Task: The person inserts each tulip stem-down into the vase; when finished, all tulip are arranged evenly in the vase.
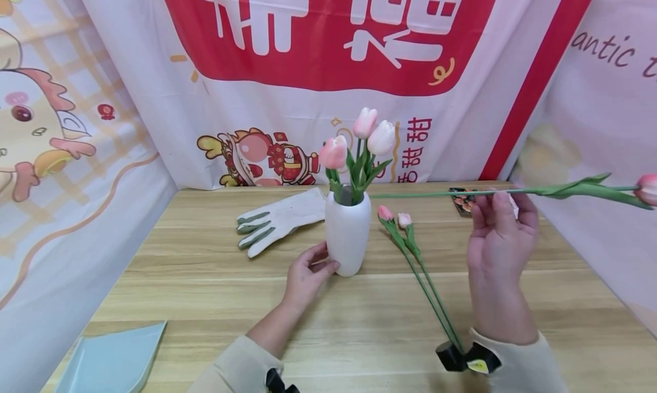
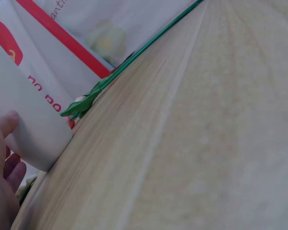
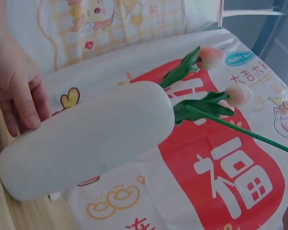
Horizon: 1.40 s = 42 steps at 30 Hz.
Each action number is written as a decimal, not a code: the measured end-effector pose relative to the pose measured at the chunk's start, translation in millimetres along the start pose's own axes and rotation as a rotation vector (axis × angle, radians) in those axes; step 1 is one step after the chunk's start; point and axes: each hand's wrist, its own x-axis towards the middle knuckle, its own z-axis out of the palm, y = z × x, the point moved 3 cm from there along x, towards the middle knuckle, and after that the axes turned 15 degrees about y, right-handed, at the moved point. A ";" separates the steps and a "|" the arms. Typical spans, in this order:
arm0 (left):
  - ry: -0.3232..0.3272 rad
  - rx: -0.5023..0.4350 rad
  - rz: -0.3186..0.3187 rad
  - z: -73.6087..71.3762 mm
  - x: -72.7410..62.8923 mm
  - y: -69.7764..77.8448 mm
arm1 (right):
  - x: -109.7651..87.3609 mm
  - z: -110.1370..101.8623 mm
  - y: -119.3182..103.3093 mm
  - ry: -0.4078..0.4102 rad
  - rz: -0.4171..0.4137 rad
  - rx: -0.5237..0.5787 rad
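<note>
A white vase [image 1: 348, 236] stands upright on the wooden table, with three pink-and-white tulips [image 1: 381, 138] in its mouth. My left hand [image 1: 306, 276] holds the vase low on its left side, thumb toward the front; in the left wrist view the thumb [image 2: 6, 123] lies against its wall. Out to the right, my right hand [image 1: 500, 244] pinches the stem of another pink tulip [image 1: 580, 187]. That tulip lies level, bloom at the far right, its bare stem end pointing left toward the vase's mouth. In the right wrist view the stem [image 3: 249, 133] overlaps the leaves.
Two more tulips [image 1: 426, 279] lie on the table [image 1: 380, 324] right of the vase. A white glove with green-grey fingers [image 1: 287, 215] lies behind it to the left. A light blue tray-like piece [image 1: 115, 356] is at front left; a dark patterned card [image 1: 461, 203] lies behind my right hand.
</note>
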 end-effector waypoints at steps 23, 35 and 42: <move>-0.006 0.000 0.002 0.1 1.6 -1.1 | -44.8 29.9 42.7 -0.361 -0.209 -0.257; -0.008 0.002 0.010 -0.7 -0.2 1.0 | -54.2 28.6 63.9 -0.459 -0.234 -0.429; -0.014 0.003 0.025 -0.5 -0.4 2.4 | -56.7 27.1 72.8 -0.515 -0.263 -0.538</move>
